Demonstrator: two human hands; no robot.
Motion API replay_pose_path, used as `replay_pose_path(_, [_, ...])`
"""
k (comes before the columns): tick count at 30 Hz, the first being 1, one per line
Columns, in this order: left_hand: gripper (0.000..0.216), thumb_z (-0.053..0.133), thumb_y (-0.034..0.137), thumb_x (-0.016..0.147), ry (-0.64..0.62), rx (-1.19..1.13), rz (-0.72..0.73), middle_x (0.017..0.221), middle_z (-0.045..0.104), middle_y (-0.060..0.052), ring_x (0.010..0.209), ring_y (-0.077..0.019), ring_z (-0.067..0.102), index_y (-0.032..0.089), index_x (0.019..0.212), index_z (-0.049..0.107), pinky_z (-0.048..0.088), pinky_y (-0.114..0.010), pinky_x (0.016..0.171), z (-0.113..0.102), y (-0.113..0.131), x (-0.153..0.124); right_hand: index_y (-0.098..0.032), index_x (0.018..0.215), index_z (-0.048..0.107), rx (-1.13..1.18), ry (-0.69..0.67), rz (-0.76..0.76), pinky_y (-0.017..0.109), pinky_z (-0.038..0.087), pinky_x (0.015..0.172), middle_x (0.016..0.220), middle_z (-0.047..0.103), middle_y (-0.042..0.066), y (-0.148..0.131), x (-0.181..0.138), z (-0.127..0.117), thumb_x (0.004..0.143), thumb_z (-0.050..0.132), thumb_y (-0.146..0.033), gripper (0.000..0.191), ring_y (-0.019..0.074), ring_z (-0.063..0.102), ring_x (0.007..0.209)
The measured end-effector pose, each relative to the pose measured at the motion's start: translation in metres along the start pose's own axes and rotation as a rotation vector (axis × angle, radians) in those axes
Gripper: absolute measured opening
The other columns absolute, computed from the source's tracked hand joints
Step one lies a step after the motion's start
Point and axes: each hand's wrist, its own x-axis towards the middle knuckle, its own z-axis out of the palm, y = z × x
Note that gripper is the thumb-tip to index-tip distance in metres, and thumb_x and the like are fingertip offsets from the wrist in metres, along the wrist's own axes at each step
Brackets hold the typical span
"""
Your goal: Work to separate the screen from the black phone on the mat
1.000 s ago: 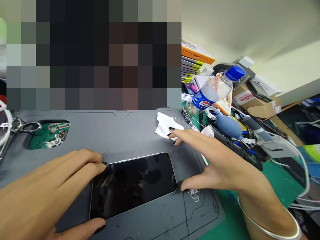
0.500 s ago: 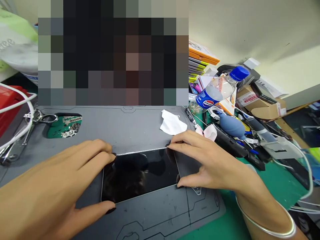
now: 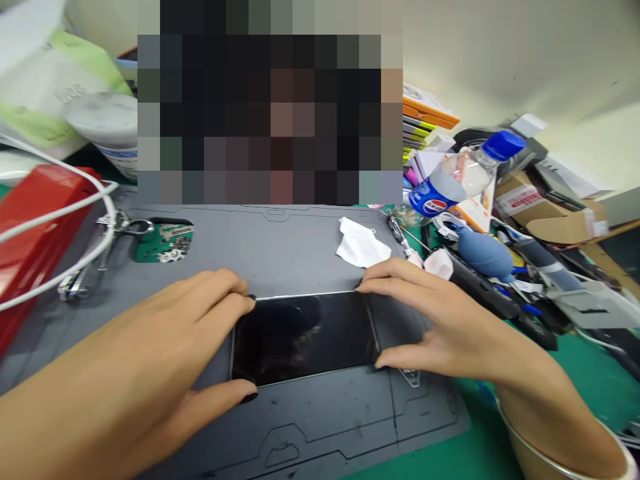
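A black smartphone (image 3: 305, 340) with a glossy dark screen lies face up on the grey work mat (image 3: 320, 433), its long side running left to right. My left hand (image 3: 190, 333) grips its left end, fingertips on the far edge and thumb at the near edge. At the other end my right hand (image 3: 425, 313) pinches the corners the same way, fingers on the far one and thumb on the near one. A white cloth (image 3: 363, 242) lies crumpled on the mat beyond the phone. The phone's underside is hidden.
Scissors or pliers (image 3: 120, 227) and a recess with small screws (image 3: 173, 248) lie at left, near a red box (image 3: 45, 213) and white cable (image 3: 100, 250). On the right are a Pepsi bottle (image 3: 450, 180), a blue air blower (image 3: 485, 253), tools and a cardboard box (image 3: 530, 207).
The view has shifted, so the mat, phone and both hands appear farther right. Both hands keep their hold at the phone's ends.
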Motion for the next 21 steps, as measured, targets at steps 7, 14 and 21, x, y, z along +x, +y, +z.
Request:
replay_pose_path(7, [0.047, 0.102, 0.027, 0.080, -0.014, -0.025, 0.095, 0.111, 0.080, -0.012, 0.088, -0.0343, 0.084, 0.016, 0.116, 0.075, 0.078, -0.053, 0.068, -0.026, 0.007, 0.023, -0.033, 0.146, 0.076, -0.041, 0.030, 0.006, 0.036, 0.076, 0.100, 0.137, 0.087, 0.007, 0.001, 0.000, -0.008, 0.096, 0.096, -0.041, 0.055, 0.0295, 0.090, 0.116])
replay_pose_path(14, [0.053, 0.111, 0.033, 0.076, -0.012, -0.042, 0.076, 0.110, 0.078, -0.011, 0.088, -0.0347, 0.081, 0.015, 0.115, 0.079, 0.079, -0.057, 0.072, -0.026, 0.011, 0.023, -0.032, 0.150, 0.076, -0.111, 0.006, 0.023, 0.046, 0.078, 0.104, 0.142, 0.088, 0.011, 0.004, -0.004, -0.004, 0.097, 0.093, -0.046, 0.057, 0.0354, 0.091, 0.122])
replay_pose_path(21, [0.045, 0.106, 0.035, 0.084, -0.054, -0.073, 0.061, 0.111, 0.078, -0.010, 0.086, -0.0319, 0.079, 0.017, 0.116, 0.080, 0.075, -0.051, 0.071, -0.027, 0.008, 0.023, -0.032, 0.149, 0.075, -0.138, -0.002, -0.004, 0.049, 0.081, 0.098, 0.140, 0.088, 0.011, 0.002, -0.002, -0.005, 0.095, 0.093, -0.045, 0.059, 0.0365, 0.092, 0.117])
